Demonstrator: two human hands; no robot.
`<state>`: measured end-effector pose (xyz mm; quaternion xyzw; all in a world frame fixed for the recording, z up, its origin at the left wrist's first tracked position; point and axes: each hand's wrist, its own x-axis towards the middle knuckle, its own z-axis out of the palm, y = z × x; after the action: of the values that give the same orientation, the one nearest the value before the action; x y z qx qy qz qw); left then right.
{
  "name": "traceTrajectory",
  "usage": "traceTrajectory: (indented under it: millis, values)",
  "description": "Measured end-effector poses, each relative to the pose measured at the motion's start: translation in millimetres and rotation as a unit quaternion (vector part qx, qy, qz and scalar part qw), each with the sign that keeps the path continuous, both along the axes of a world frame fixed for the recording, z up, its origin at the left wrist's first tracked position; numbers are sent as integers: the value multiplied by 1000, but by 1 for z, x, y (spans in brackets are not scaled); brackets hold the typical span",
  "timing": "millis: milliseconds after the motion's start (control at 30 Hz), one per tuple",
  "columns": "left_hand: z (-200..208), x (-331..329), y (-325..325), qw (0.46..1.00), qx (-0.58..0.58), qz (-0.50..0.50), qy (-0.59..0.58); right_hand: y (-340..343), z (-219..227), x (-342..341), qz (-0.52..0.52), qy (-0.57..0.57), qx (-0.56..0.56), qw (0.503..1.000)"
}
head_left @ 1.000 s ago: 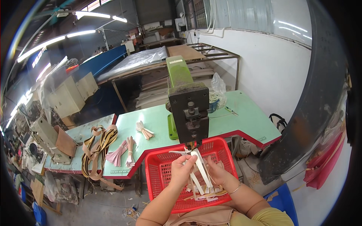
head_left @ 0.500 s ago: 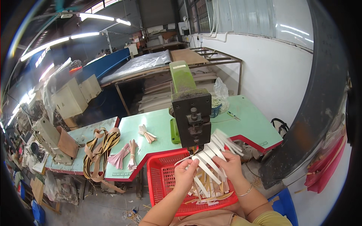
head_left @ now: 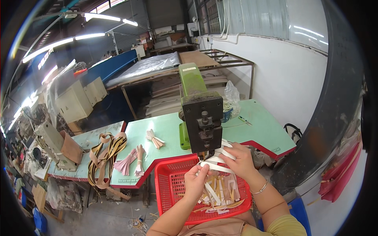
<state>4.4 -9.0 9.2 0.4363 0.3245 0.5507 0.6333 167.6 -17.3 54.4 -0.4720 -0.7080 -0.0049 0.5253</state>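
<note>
At six o'clock from the green-and-black machine [head_left: 202,122], over the red basket [head_left: 168,185], the closed right hand [head_left: 245,160] and pinching left hand [head_left: 195,182] grip white strips [head_left: 218,168], so close that a mistimed stroke could catch either hand.

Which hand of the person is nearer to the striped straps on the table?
Left. The left hand is over the red basket, to the right of the striped straps; the right hand is farther right, beside the machine.
</note>
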Motion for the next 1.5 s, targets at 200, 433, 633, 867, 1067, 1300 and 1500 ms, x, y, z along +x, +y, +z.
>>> traceTrajectory:
  millis: [200,433,633,867,1067,1300,1500]
  values:
    - [-3,3,0,999,29,25,30,8,-16,-4,-41,-25,75,996]
    - [-9,2,3,999,39,21,18,13,-16,-15,-116,-87,112,983]
    - [-4,4,0,1000,18,20,11,16,-4,-15,-114,-139,148,972]
    - [-9,1,2,999,26,38,-24,21,-3,-16,-73,-123,113,983]
    - [-10,0,4,998,38,52,-27,32,-7,-17,-7,-74,95,993]
    - [-11,-3,5,995,51,54,-70,35,-9,-25,16,-28,89,996]
    - [-9,-7,7,992,68,72,-73,38,-14,-27,31,-23,69,997]
